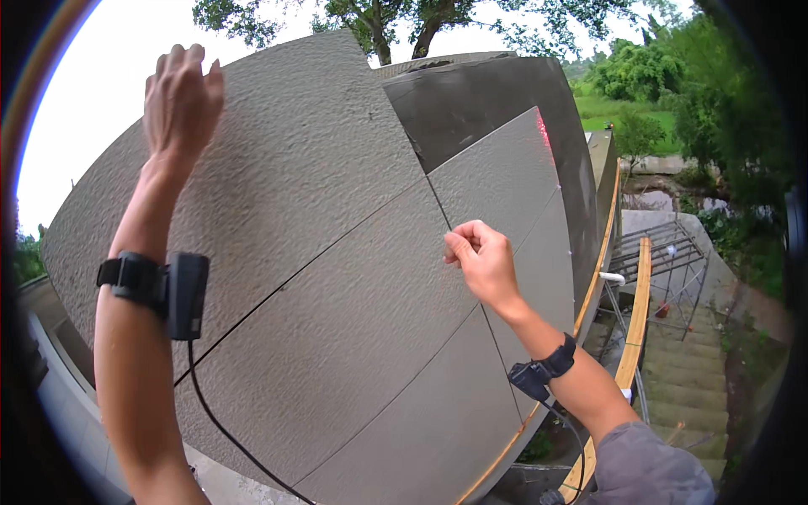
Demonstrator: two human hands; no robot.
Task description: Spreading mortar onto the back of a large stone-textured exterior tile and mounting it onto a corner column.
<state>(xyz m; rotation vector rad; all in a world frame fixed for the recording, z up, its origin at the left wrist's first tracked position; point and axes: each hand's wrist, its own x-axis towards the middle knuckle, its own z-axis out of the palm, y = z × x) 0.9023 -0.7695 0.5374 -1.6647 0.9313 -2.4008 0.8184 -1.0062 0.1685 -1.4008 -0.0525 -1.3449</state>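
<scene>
While trees (427,34) rise behind grey textured panels (353,295), left grip (179,105) spread, right grip (488,261) pressed together

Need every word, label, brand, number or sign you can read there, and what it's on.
No readable text, number or sign anywhere.
Grey wall panels: no lettering visible.
Left-wrist black device: any marks too small to read.
Right-wrist black device: nothing legible.
</scene>
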